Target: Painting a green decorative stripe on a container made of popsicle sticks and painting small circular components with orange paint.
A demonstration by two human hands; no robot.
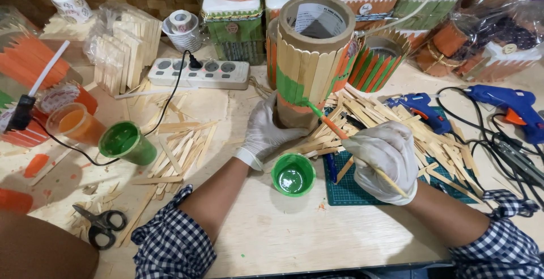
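Tube [309,58] stood on table [272,233], cup [293,173] before it, power strip [199,73] behind-left, scissors [102,224] far left, glue guns [513,109] right.

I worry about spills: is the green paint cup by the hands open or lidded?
Open: the green paint cup has no lid, and wet green paint shows inside, between the left hand and right hand.

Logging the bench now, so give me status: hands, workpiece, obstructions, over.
Left hand steadies stick-clad tube at base. Right hand holds paintbrush, tip on green band. Green paint lid sits between hands; loose sticks around.
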